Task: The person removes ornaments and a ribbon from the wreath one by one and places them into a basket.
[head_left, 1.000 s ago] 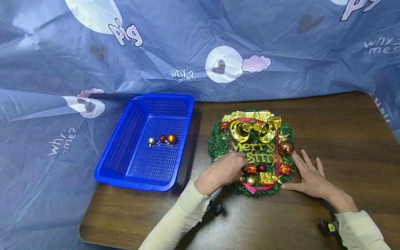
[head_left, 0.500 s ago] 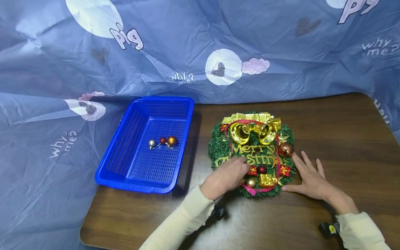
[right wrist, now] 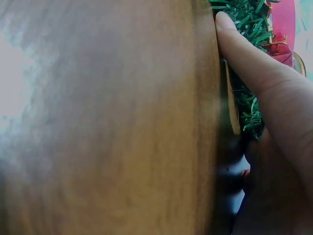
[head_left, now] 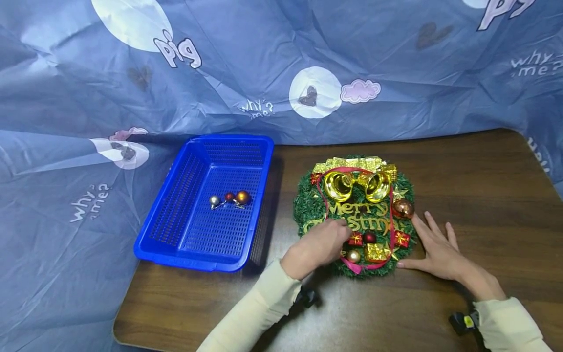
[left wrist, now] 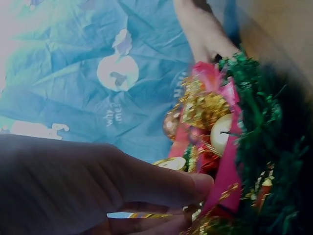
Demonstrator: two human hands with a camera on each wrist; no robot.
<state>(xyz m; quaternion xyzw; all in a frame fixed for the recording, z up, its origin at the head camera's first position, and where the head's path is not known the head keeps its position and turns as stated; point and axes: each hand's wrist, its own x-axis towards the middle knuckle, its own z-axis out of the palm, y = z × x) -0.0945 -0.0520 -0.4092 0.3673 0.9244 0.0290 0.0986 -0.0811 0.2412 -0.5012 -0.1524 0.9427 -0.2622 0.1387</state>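
A green Christmas wreath (head_left: 308,205) with two gold bells (head_left: 337,186), gold "Merry Christmas" lettering, a red ribbon and small ornaments lies flat on the wooden table (head_left: 462,161). My left hand (head_left: 321,242) rests on its lower left, fingers curled and pinching at the gold lettering; the left wrist view shows a thin gold strip between thumb (left wrist: 161,183) and fingers, next to the wreath (left wrist: 274,147). What exactly it pinches is hidden. My right hand (head_left: 435,247) lies flat on the table, fingers straight, against the wreath's right edge (right wrist: 244,29).
A blue mesh basket (head_left: 176,195) stands left of the wreath, holding a silver ball (head_left: 214,200), a red ball (head_left: 229,196) and an orange ball (head_left: 242,197). A copper ball (head_left: 402,208) sits on the wreath's right side. Blue printed cloth (head_left: 264,63) covers the back and left.
My left hand has shifted slightly right on the wreath's lower left. The right hand, the wreath and the basket have stayed where they were.
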